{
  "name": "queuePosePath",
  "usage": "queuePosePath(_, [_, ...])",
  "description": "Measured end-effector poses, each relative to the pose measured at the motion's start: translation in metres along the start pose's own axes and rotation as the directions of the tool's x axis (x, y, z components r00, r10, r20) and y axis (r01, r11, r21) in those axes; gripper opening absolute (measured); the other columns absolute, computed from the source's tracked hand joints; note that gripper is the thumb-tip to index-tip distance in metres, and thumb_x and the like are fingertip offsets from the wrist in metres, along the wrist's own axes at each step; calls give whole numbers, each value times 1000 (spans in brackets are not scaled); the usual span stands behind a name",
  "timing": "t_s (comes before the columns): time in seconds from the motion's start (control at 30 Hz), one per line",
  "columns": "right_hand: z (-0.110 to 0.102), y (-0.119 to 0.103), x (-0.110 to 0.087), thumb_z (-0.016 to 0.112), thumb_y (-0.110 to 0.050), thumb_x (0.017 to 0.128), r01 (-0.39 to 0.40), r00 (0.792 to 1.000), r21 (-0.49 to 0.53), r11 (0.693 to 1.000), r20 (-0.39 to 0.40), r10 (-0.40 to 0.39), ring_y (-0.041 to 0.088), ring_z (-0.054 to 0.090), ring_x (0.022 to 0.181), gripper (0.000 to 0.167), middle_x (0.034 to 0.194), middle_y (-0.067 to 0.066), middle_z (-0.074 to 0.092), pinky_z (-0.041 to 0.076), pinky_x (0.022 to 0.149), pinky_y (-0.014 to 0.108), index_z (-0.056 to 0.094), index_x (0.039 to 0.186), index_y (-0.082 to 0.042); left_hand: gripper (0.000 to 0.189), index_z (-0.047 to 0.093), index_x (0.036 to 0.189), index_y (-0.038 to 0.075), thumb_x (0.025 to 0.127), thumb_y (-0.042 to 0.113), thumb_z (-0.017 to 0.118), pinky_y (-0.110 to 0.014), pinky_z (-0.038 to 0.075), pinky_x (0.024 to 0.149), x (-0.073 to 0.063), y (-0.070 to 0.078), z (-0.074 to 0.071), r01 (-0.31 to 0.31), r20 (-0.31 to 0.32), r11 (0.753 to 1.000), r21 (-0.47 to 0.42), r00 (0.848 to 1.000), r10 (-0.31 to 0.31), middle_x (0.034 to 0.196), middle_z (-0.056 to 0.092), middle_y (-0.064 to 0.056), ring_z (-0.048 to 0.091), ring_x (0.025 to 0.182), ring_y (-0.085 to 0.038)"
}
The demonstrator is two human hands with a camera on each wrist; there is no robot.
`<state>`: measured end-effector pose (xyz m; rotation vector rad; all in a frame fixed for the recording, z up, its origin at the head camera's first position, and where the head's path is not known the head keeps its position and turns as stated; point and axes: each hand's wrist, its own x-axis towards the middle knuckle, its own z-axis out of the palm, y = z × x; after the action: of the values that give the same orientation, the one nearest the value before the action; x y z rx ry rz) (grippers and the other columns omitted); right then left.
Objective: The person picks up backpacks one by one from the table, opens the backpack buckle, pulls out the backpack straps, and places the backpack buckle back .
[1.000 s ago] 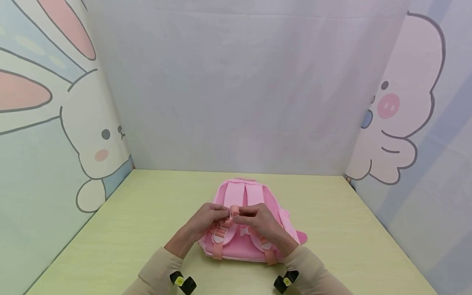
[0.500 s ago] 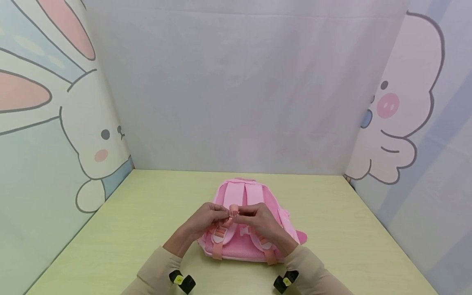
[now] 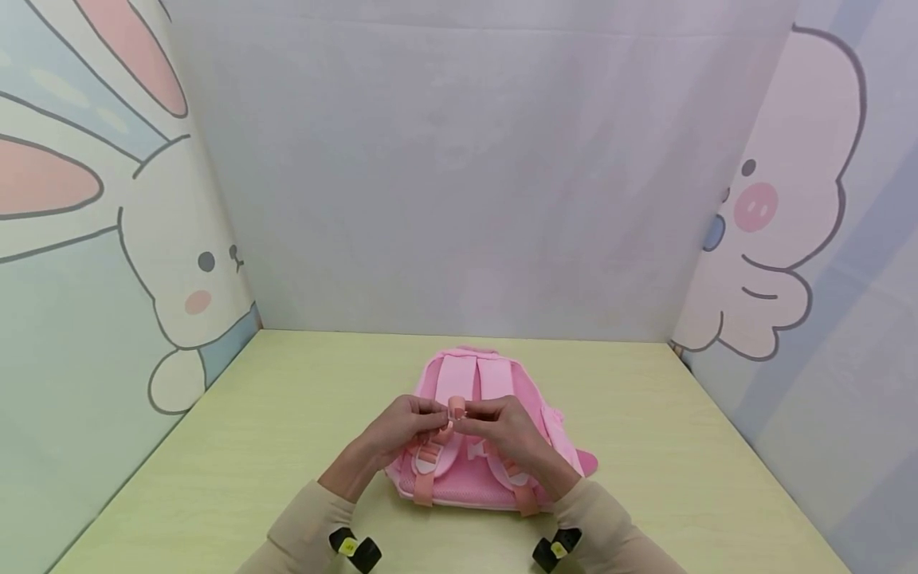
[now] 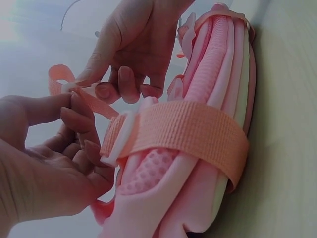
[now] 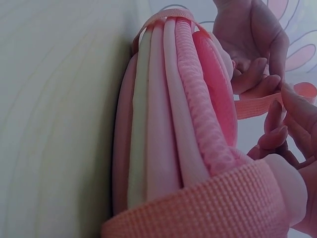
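Observation:
A pink backpack [image 3: 479, 489] lies on the table with its shoulder straps up. Above it, my left hand [image 3: 405, 424] and right hand [image 3: 505, 429] meet at an orange webbing strap [image 3: 457, 406] that makes a small loop. In the left wrist view, a pale plastic piece [image 4: 70, 88] sits at the base of this loop. My left hand [image 4: 54, 148] pinches the strap there between thumb and finger. From the other side, my right hand [image 4: 133, 44] pinches it too, its other fingers curled below. Fingers partly hide the pale piece.
White strap buckles [image 3: 428, 454] with orange webbing lie on the backpack near the hands. A dark pink flap [image 3: 587, 462] sticks out at its right. The pale yellow table [image 3: 323, 375] is bounded by a back wall [image 3: 466, 199] and printed side walls.
The orange loop between the fingertips stands very slightly higher. Both hands keep their hold on the strap, and the backpack stays in place.

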<state>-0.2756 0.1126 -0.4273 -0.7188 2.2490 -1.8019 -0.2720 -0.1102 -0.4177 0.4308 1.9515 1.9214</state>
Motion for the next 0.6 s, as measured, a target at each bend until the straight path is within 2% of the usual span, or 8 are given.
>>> queuePosePath(0.37, [0, -3, -1, 76, -29, 90, -8, 1000, -40, 999, -15, 7, 11, 63, 90, 33, 109, 2, 74, 54, 80, 30, 74, 119, -13, 24, 67, 108, -11, 98, 10, 62, -22, 47, 63, 1, 1, 1, 1, -23, 1000, 13, 1000, -1, 85, 65, -9, 56, 74, -14])
queuePosePath(0.6, [-1, 0, 0, 74, -26, 92, -8, 1000, 6, 1000, 7, 8, 16, 66, 95, 29, 108, 4, 74, 54, 83, 30, 75, 118, -14, 20, 70, 102, -8, 97, 10, 63, -22, 43, 59, 1, 0, 3, 11, -64, 1000, -29, 998, -13, 78, 62, -6, 52, 68, -12])
